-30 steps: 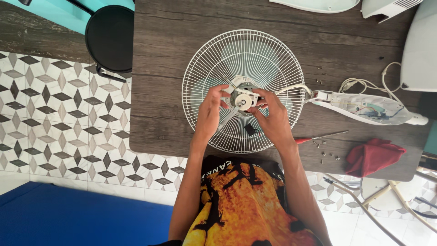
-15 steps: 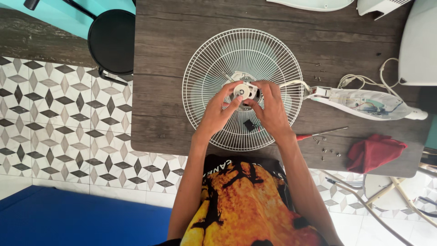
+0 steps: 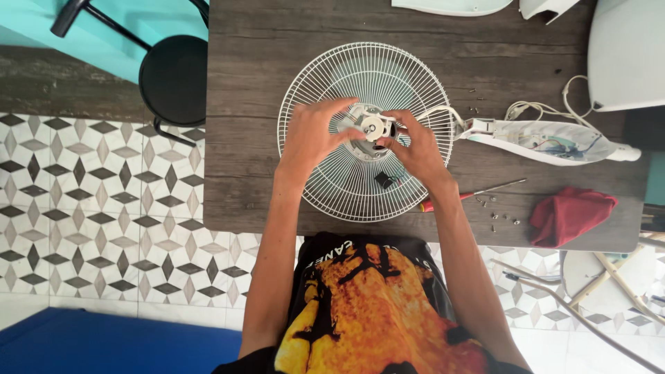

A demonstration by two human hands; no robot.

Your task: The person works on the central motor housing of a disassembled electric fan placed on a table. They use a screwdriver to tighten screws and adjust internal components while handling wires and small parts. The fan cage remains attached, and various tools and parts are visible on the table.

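A round white wire fan guard (image 3: 325,83) lies flat on the dark wooden table (image 3: 242,173). At its centre sits the fan motor (image 3: 373,129), white and grey with a small round hub. My left hand (image 3: 309,138) grips the motor's left side, fingers curled around it. My right hand (image 3: 414,147) holds the motor's right side, thumb near the hub. A white cable (image 3: 435,111) runs from the motor to an opened white fan housing (image 3: 547,140) on the right. A small black part (image 3: 382,180) lies on the guard below the motor.
A red-handled screwdriver (image 3: 471,194) lies right of the guard, with several loose screws (image 3: 500,218) and a red cloth (image 3: 571,215) nearby. White plastic fan parts (image 3: 627,55) sit at the table's back and right. A black stool (image 3: 173,79) stands left on patterned tiles.
Both hands have shifted slightly on the motor, the left fingers closing further round its side. The camera view moved a little; the guard and the other parts stay put.
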